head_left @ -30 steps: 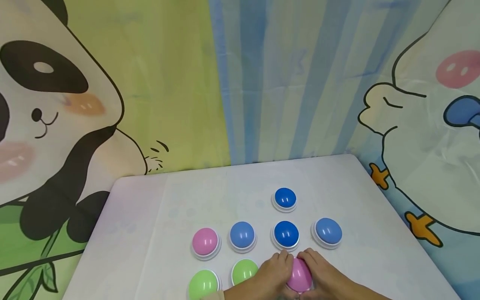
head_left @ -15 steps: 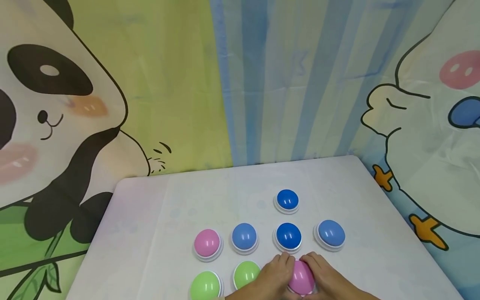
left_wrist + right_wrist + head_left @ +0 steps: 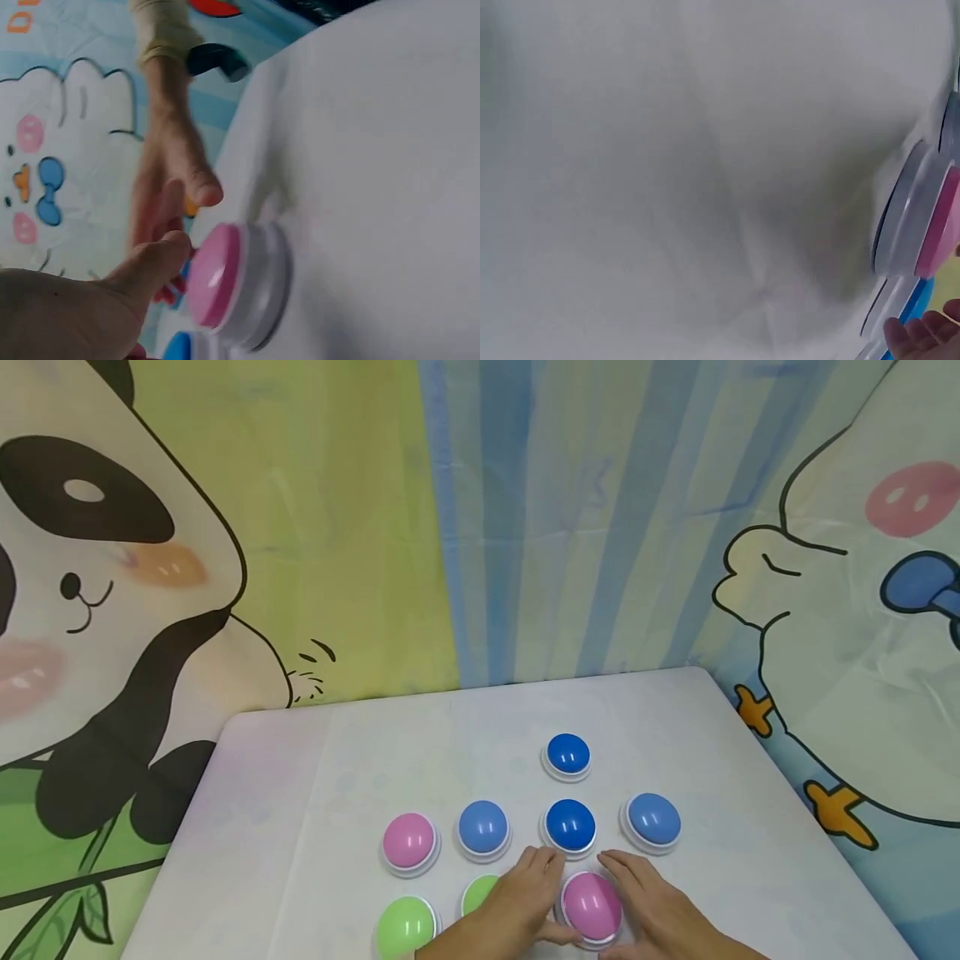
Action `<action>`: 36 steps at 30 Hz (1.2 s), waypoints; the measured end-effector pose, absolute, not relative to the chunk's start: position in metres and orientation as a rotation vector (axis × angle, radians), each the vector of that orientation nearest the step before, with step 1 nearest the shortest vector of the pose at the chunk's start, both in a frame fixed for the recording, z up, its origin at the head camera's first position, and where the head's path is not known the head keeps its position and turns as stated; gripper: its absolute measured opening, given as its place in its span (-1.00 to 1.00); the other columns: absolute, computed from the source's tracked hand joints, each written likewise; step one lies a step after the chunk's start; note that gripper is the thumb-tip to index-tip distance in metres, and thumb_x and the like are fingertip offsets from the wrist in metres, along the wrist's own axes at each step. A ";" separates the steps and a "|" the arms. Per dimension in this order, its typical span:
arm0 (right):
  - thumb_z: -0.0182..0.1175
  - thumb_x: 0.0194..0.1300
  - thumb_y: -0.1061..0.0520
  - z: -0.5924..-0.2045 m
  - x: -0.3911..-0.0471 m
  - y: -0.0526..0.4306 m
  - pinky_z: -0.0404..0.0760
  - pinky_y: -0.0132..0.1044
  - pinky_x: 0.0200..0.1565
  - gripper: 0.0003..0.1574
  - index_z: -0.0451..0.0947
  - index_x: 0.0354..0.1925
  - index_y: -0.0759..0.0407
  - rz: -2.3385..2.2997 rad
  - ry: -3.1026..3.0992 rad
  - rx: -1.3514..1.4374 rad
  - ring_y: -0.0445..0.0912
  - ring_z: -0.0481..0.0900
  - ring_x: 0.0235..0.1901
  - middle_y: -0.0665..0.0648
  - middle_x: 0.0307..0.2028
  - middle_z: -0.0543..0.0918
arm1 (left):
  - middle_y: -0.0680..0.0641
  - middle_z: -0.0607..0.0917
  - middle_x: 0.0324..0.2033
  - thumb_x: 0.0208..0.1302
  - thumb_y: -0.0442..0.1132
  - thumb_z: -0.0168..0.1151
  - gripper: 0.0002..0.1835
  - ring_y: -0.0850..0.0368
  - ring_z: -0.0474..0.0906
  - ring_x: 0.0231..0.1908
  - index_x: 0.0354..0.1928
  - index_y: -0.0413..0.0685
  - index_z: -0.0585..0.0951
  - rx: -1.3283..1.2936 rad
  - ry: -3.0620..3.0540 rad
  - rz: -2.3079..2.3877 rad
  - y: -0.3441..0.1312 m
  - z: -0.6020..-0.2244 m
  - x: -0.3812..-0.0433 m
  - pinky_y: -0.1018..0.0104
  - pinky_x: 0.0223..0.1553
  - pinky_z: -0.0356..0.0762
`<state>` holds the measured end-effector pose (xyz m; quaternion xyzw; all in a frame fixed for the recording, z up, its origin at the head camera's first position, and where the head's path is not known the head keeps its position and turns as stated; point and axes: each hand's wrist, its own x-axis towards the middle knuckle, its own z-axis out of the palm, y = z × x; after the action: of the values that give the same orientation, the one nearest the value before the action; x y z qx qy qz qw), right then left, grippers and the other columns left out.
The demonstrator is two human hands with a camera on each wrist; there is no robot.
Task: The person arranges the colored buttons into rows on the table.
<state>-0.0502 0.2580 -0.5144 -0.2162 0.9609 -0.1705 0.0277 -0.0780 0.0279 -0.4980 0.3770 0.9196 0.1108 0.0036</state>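
A pink dome push button [image 3: 592, 906] on a round white base sits on the table between my two hands. My left hand [image 3: 517, 902] is at its left side, with the thumb near the base. On the other side is my right hand [image 3: 652, 906], fingers extended and slightly bent, a gap showing between them and the dome. In the left wrist view the pink button [image 3: 214, 277] stands beside the left thumb, with the right hand [image 3: 169, 165] beyond it. The right wrist view catches only fingertips of the right hand [image 3: 926, 334] below the pink button [image 3: 941, 225].
Dark blue buttons [image 3: 570, 825] and lighter blue ones [image 3: 483, 827] stand behind the hands. Another pink button [image 3: 408, 841] is at left. Two green buttons [image 3: 405, 928] are in front, one partly hidden by the left hand. Printed curtains [image 3: 360, 527] border the white table [image 3: 337, 777].
My hands have loosened from around the pink button and moved apart, the left one leftward. More of the button and its white base now shows. The button stays in its place.
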 end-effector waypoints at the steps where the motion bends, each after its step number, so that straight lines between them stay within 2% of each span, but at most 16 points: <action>1: 0.20 -0.21 -0.69 -0.513 -0.052 0.258 0.73 -0.27 -0.21 0.29 0.32 0.32 0.02 -0.517 3.024 -0.689 -0.14 0.53 0.10 0.00 0.19 0.46 | -0.01 0.56 0.02 0.06 0.37 0.26 -0.10 0.22 0.44 -0.02 0.26 -0.15 0.39 1.194 2.905 0.394 0.024 -0.494 -0.081 0.50 0.01 0.58; 4: 0.34 -0.15 -0.55 -0.506 -0.069 0.258 0.74 -0.24 -0.22 0.17 0.38 0.28 0.06 -0.493 3.173 -0.792 -0.10 0.54 0.09 0.05 0.18 0.50 | -0.07 0.57 0.10 0.18 0.20 0.29 -0.21 0.12 0.47 0.08 0.29 -0.17 0.38 1.202 2.942 0.556 0.017 -0.482 -0.103 0.38 0.12 0.56; 7: 0.44 -0.09 -0.36 -0.491 -0.108 0.252 0.72 -0.11 -0.15 0.10 0.38 0.28 0.18 -0.438 3.245 -0.843 0.06 0.51 0.12 0.21 0.22 0.47 | -0.12 0.53 0.17 0.22 0.07 0.31 -0.25 0.05 0.45 0.16 0.33 -0.19 0.34 1.117 2.959 0.602 0.020 -0.473 -0.146 0.29 0.17 0.54; 12: 0.45 0.01 -0.17 -0.469 -0.196 0.238 0.60 0.20 0.01 0.12 0.21 0.35 0.33 -0.394 3.080 -0.547 0.32 0.35 0.25 0.42 0.31 0.30 | -0.14 0.44 0.26 0.21 0.00 0.35 -0.20 0.02 0.40 0.24 0.39 -0.14 0.26 0.804 2.893 0.503 0.041 -0.469 -0.230 0.22 0.24 0.50; 15: 0.44 0.06 -0.10 -0.472 -0.232 0.233 0.52 0.23 0.11 0.12 0.14 0.38 0.36 -0.400 2.907 -0.395 0.34 0.35 0.26 0.45 0.30 0.30 | -0.12 0.42 0.28 0.17 0.02 0.37 -0.16 0.03 0.41 0.25 0.41 -0.09 0.23 0.698 2.773 0.518 0.054 -0.481 -0.257 0.21 0.27 0.47; 18: 0.44 0.08 -0.06 -0.483 -0.248 0.230 0.50 0.20 0.17 0.09 0.16 0.35 0.43 -0.424 2.791 -0.351 0.32 0.42 0.21 0.48 0.23 0.37 | -0.11 0.46 0.25 0.13 0.06 0.40 -0.14 0.04 0.44 0.23 0.40 -0.07 0.26 0.659 2.674 0.590 0.062 -0.496 -0.266 0.19 0.27 0.47; 23: 0.45 0.06 -0.07 -0.492 -0.251 0.229 0.52 0.19 0.15 0.03 0.22 0.29 0.42 -0.458 2.781 -0.317 0.29 0.48 0.15 0.44 0.15 0.44 | -0.06 0.53 0.21 0.07 0.10 0.43 -0.14 0.07 0.47 0.21 0.37 -0.05 0.32 0.645 2.666 0.677 0.065 -0.505 -0.267 0.19 0.27 0.47; 30: 0.48 0.03 -0.09 -0.496 -0.250 0.233 0.49 0.19 0.19 0.06 0.22 0.32 0.34 -0.512 2.777 -0.290 0.28 0.44 0.21 0.39 0.23 0.42 | -0.06 0.55 0.21 0.08 0.08 0.43 -0.18 0.06 0.45 0.22 0.34 -0.06 0.37 0.674 2.670 0.644 0.064 -0.505 -0.267 0.18 0.29 0.44; 36: 0.49 0.00 -0.10 -0.491 -0.255 0.240 0.48 0.19 0.20 0.09 0.23 0.32 0.36 -0.567 2.799 -0.343 0.29 0.43 0.23 0.40 0.25 0.42 | -0.04 0.56 0.19 0.05 0.12 0.44 -0.16 0.10 0.49 0.20 0.33 -0.05 0.37 0.722 2.717 0.716 0.063 -0.510 -0.273 0.23 0.27 0.46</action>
<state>-0.2551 0.2399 -0.4906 -0.1181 0.9646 -0.1955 0.1320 -0.2728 0.0635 -0.5098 0.2471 0.9297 0.2452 0.1201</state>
